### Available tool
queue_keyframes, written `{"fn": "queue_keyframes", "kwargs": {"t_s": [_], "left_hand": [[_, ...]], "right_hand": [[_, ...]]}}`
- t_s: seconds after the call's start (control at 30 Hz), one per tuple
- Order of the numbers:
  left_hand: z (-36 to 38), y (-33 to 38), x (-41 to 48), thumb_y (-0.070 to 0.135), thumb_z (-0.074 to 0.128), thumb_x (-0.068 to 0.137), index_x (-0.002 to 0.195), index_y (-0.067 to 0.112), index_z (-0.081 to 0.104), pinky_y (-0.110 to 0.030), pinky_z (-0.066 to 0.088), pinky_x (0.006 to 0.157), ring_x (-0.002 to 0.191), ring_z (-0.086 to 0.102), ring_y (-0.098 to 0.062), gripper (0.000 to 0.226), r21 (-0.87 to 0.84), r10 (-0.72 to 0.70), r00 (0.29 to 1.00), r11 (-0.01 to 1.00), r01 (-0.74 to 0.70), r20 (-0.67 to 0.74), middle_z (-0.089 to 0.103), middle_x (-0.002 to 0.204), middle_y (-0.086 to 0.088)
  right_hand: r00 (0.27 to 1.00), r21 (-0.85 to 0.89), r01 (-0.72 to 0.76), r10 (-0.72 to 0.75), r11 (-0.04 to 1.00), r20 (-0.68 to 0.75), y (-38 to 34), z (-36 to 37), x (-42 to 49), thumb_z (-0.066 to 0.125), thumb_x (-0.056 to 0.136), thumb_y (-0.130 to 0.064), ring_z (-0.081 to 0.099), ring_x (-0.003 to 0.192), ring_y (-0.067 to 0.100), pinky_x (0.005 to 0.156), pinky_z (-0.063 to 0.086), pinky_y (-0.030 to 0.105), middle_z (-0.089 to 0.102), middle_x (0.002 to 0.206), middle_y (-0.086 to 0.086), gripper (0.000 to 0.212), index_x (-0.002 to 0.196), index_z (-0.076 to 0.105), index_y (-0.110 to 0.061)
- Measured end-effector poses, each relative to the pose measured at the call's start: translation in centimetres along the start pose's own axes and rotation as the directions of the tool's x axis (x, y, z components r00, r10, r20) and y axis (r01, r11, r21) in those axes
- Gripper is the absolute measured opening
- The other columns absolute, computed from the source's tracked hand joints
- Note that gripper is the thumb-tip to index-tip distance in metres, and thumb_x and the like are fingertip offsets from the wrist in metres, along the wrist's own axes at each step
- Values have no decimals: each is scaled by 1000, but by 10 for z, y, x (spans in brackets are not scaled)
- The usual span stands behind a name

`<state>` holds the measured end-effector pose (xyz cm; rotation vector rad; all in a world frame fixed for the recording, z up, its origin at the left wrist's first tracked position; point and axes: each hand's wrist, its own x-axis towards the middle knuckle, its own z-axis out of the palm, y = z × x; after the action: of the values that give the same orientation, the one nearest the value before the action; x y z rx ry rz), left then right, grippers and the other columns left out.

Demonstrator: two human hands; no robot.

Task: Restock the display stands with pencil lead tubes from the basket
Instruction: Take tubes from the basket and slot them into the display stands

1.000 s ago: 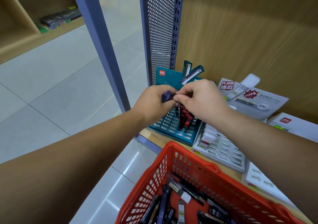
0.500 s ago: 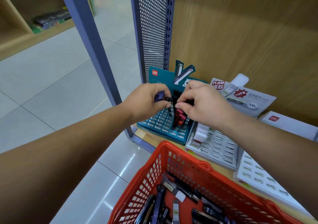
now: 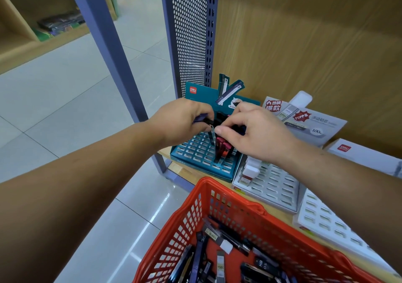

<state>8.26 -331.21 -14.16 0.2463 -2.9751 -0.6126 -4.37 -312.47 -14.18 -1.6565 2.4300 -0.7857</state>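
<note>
Over the last second the two hands have drawn apart. They were bunched together, the right fingers picking at the left hand's bundle; now the right hand (image 3: 252, 137) has pulled one dark tube (image 3: 212, 133) free. It pinches the tube's top between thumb and fingertips, and the tube tilts down towards the teal stand (image 3: 195, 154). Its lower end is near the slots just beside the red tubes (image 3: 224, 146) already standing there, though whether it has entered a slot I cannot tell. The left hand (image 3: 182, 122) has its fingers curled round a small bundle of spare tubes (image 3: 201, 119), held over the stand's back rows.

By my judgement one more tube is about to be seated, with plenty left to do: most teal slots are bare and the red basket (image 3: 191, 217) below holds a heap of loose tubes (image 3: 219, 263).

The stands sit on a wooden shelf (image 3: 174, 167) against a wood-grain back panel (image 3: 304, 54). A grey stand (image 3: 274, 184) with a few white tubes stands just right of the teal one, and a white stand (image 3: 326, 224) beyond it. A perforated blue-grey upright (image 3: 189, 32) closes the shelf's left end, and past it lie pale floor tiles (image 3: 65, 108) and another wooden shelf unit across the aisle
</note>
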Motion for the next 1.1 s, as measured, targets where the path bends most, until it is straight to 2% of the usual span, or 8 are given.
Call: {"fn": "queue_keyframes", "kwargs": {"t_s": [0.1,0.23,0.37,0.47,0.8,0.93,1.0,1.1], "left_hand": [[1,2,1,32,69,97,112,29,67,-40,54,79,93,60,-16,16,15,16,1000,1000,-16,2,68,99,7],[2,4,6,31,70,96,113,29,67,-38,52,77,93,58,-15,18,22,6,1000,1000,-6,0,65,97,9],[3,9,7,24,71,93,102,33,66,-33,48,72,82,57,-8,14,-59,12,999,998,-14,-33,60,84,18],[5,10,2,21,70,94,106,31,71,-37,54,79,91,62,-11,15,-108,0,999,994,-5,-43,69,95,12],[-4,5,-1,33,59,103,124,34,65,-39,54,83,115,61,-20,22,210,-9,999,978,1,39,69,123,6],[-8,18,9,35,55,103,123,35,65,-35,47,72,105,61,-20,23,354,30,998,934,-50,63,69,111,6],[-4,26,13,32,57,101,118,31,67,-36,49,71,99,62,-21,19,368,23,994,928,-61,104,68,103,5],[8,22,12,27,63,96,115,28,69,-43,55,80,100,63,-24,20,228,-3,992,973,-26,123,70,106,3]], "right_hand": [[999,-40,9,-8,999,34,-1,0,0,49,81,-78,54,92,11,75,54,41,54,96,-12,55,109,76,-40],[1000,-55,-10,10,998,1,-5,3,-1,63,86,-66,51,94,12,74,50,37,52,96,-10,36,103,76,-37],[1000,21,21,-21,1000,-15,-7,11,-2,68,90,-55,48,95,9,74,49,38,48,97,-10,19,96,78,-40],[999,33,28,-30,999,32,-3,11,1,69,91,-52,50,97,9,78,50,41,49,100,-11,14,98,79,-45],[1000,51,17,-18,999,18,8,13,4,70,91,-53,54,96,13,78,52,46,50,97,-11,16,95,80,-41],[1000,65,7,-8,998,15,7,13,4,71,89,-52,55,93,13,77,52,45,51,95,-12,15,91,79,-40],[1000,113,-14,15,994,-8,5,14,3,77,86,-49,57,88,14,75,52,45,54,93,-11,14,86,78,-35],[995,180,-60,73,982,-67,1,13,2,86,78,-43,60,81,14,73,53,42,60,89,-8,21,83,73,-27]]}}
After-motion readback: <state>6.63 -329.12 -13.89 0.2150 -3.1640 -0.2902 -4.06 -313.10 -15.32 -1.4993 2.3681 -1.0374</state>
